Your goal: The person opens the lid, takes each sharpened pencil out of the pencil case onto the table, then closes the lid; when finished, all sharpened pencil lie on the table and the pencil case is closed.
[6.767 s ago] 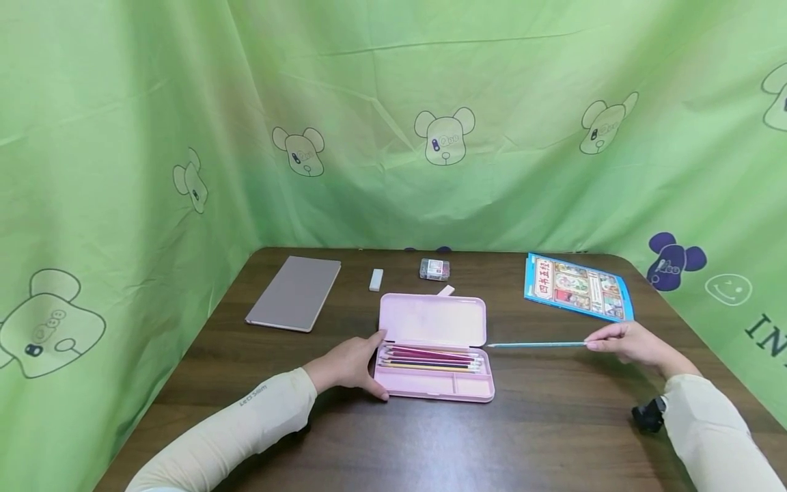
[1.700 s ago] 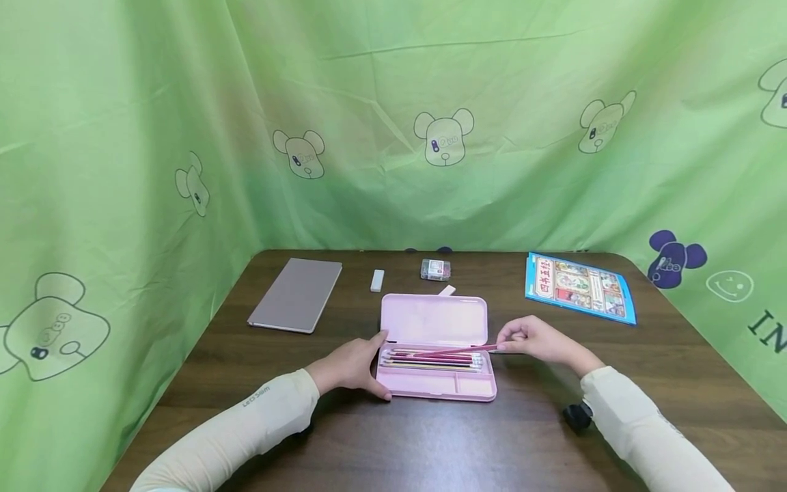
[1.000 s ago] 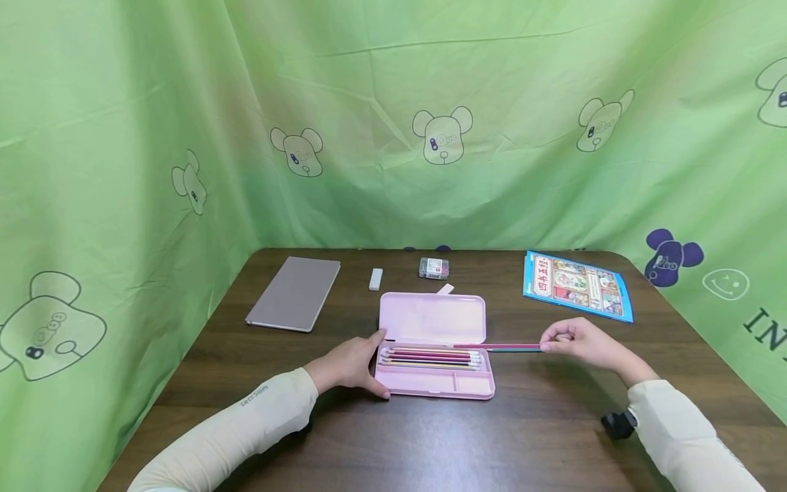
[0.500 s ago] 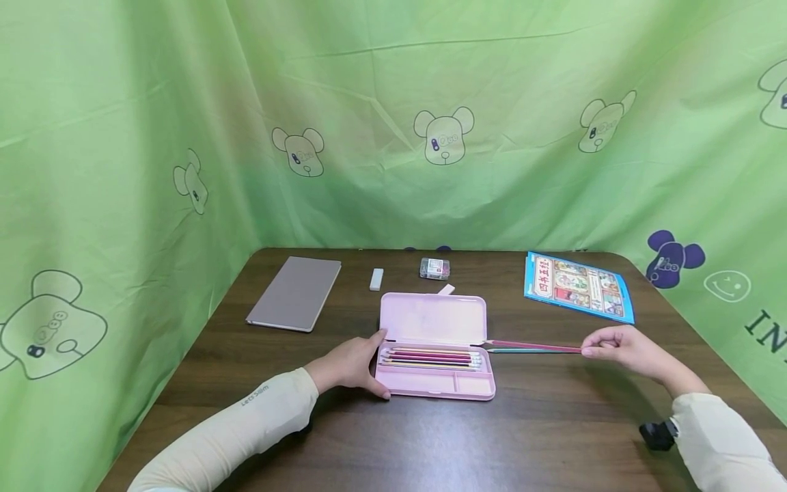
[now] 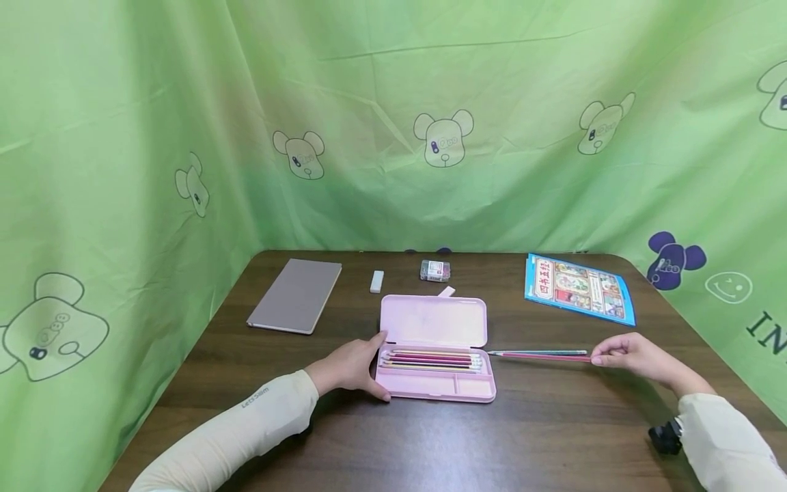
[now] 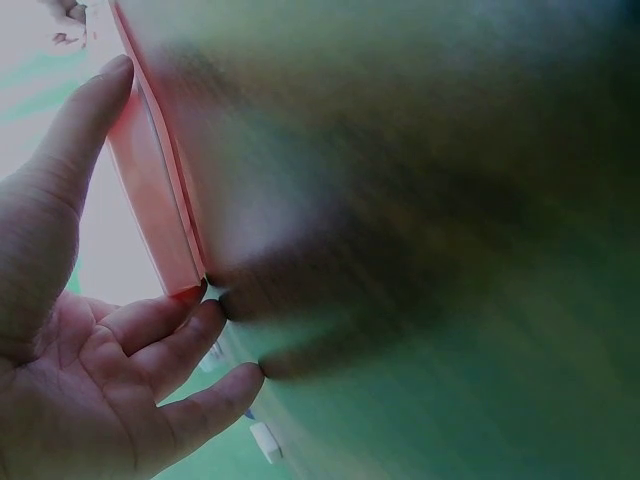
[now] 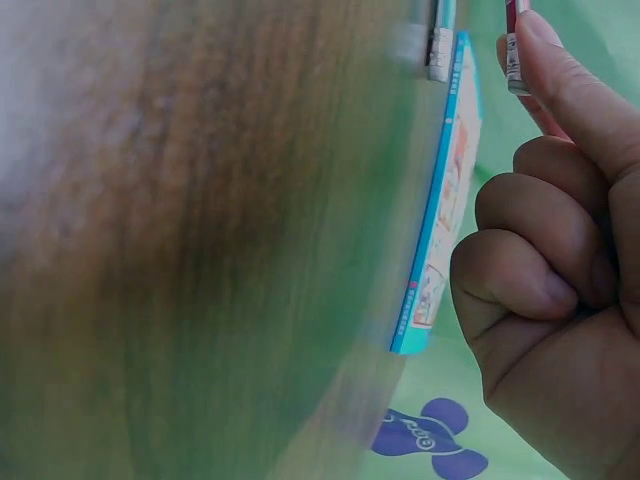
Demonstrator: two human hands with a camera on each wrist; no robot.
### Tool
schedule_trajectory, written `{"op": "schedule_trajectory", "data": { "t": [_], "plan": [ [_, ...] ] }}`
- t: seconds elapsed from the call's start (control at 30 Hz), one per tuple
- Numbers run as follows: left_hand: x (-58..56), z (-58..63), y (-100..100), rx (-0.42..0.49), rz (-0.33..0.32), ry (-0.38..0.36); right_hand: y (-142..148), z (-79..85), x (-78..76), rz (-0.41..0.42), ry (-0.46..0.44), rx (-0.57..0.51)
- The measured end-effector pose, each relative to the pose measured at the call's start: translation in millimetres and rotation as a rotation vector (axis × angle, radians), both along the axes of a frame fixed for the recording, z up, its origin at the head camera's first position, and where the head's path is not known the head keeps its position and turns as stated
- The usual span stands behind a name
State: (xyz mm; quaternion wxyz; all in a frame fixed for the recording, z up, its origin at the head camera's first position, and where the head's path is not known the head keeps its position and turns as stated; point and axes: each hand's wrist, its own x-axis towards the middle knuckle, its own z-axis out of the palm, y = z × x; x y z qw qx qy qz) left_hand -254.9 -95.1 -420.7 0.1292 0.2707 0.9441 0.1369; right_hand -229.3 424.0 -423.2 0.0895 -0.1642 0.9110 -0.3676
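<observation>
The pink pencil case (image 5: pixel 424 380) lies with its lid raised at the back, several pencils (image 5: pixel 430 361) in its long compartment. My left hand (image 5: pixel 349 369) holds its left end, thumb at the front corner and fingers at the left side. In the left wrist view the thumb and fingers span the case end (image 6: pixel 155 200). To the right of the case, my right hand (image 5: pixel 636 359) pinches the eraser end of a red pencil (image 5: pixel 547 357) between thumb and index finger. Just behind it lies a light blue pencil (image 5: pixel 565 352), tip toward the case; its eraser end (image 7: pixel 441 50) shows beyond my fingers.
A grey notebook (image 5: pixel 296 295) lies back left on the wooden table (image 5: pixel 393 451). Behind the case are a white eraser-like block (image 5: pixel 377 281), a small clear box (image 5: pixel 435 270) and another white block (image 5: pixel 447 292). A blue-edged booklet (image 5: pixel 579 290) lies back right.
Earlier my right hand laid the light blue pencil right of the case. It then drew the red pencil out rightward and has now lowered it nearer me, beside the blue one. My left hand stayed put.
</observation>
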Motion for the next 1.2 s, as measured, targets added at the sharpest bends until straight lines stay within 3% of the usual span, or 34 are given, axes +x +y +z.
{"op": "schedule_trajectory", "data": {
  "t": [0.3,0.63,1.2],
  "plan": [
    [1.0,-2.2,0.5,0.006,-0.005,0.006,-9.3,-5.2,-10.7,0.027,-0.036,0.027],
    [-0.2,-1.5,0.1,0.017,-0.003,0.007,-16.5,-2.4,-14.7,-0.068,-0.070,0.079],
    [-2.2,-2.3,-0.2,0.014,-0.008,0.012,-26.4,-3.5,-17.8,-0.075,-0.004,0.042]
  ]
}}
